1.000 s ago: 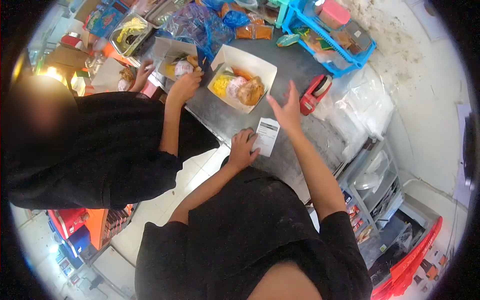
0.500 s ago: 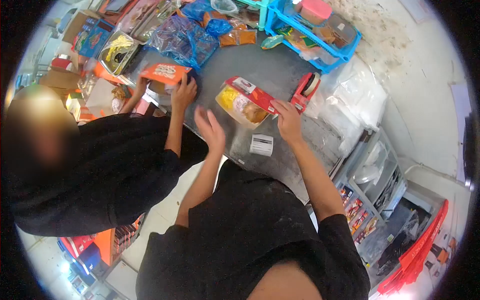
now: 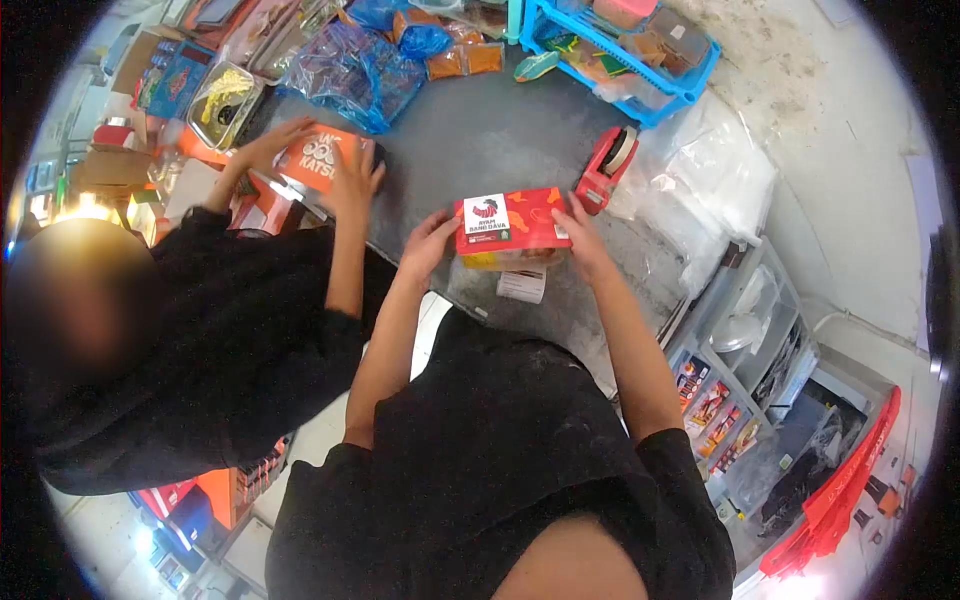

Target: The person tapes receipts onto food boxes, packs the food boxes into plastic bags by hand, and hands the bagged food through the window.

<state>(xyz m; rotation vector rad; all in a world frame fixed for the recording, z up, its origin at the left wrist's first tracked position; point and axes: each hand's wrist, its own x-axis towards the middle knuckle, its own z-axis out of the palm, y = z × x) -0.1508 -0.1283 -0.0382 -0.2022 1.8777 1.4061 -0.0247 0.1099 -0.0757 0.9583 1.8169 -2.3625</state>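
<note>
Red food box (image 3: 512, 222) turned and its lid brought down since the earlier frame; sits on dark surface (image 3: 450, 140), between both hands. Left hand (image 3: 428, 248): fingers on box's left end. Right hand (image 3: 582, 238): fingers at right end, thumb and fingers slightly apart. Receipt (image 3: 522, 286) just below box, partly covered. Red tape dispenser (image 3: 603, 172) near right hand.

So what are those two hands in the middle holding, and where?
The red box, by its two ends: left hand on the left end, right hand on the right.
</note>
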